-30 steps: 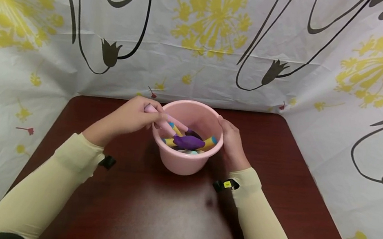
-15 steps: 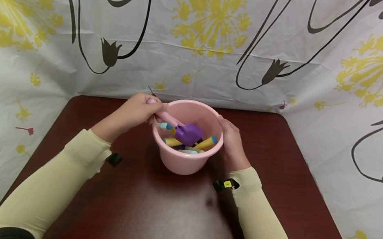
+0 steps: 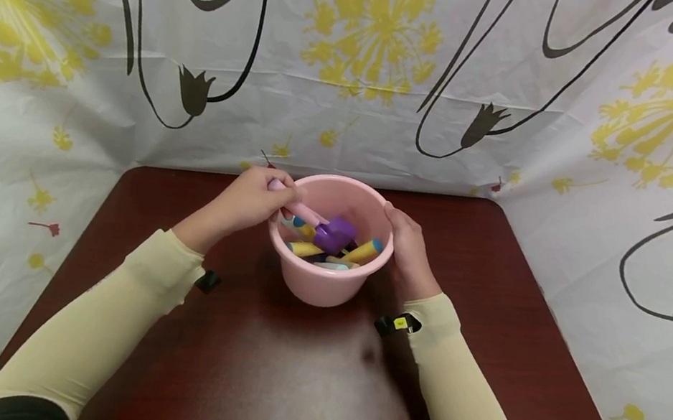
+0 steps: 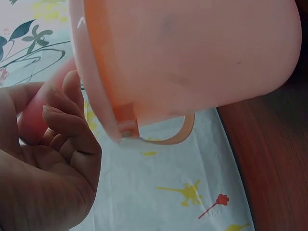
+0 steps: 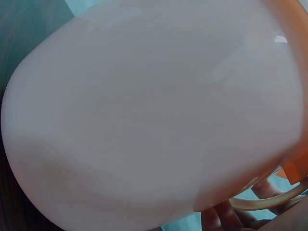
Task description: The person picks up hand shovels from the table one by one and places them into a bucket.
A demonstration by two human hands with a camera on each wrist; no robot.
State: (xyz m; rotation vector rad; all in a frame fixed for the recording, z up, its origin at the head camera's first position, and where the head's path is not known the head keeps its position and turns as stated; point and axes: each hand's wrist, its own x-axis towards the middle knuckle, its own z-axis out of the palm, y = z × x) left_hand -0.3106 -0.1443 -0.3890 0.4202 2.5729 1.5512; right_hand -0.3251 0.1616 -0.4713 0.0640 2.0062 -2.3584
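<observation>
A pink plastic bucket (image 3: 320, 286) stands on the table, tilted in neither direction that I can see. My left hand (image 3: 246, 202) grips pink tongs (image 3: 306, 213) with purple scoop-shaped tips, held down into the bucket from its left rim. The tips look closed together, and I cannot tell whether they pinch anything. Inside lie several yellow sticks (image 3: 363, 251) with blue ends, beside a pale turquoise piece and dark bits. My right hand (image 3: 408, 253) holds the bucket's right side, thumb at the rim. In the right wrist view its fingers (image 5: 226, 214) touch the outer wall near the handle.
The dark red-brown table (image 3: 284, 384) reaches out around the bucket. A white patterned curtain (image 3: 349, 125) encloses its back and sides. A thin loop handle (image 4: 185, 132) hangs from the bucket's rim in the left wrist view.
The tongs' two arms, spread apart a second ago, have come together. My left hand has shifted slightly right. The bucket and right hand have stayed put.
</observation>
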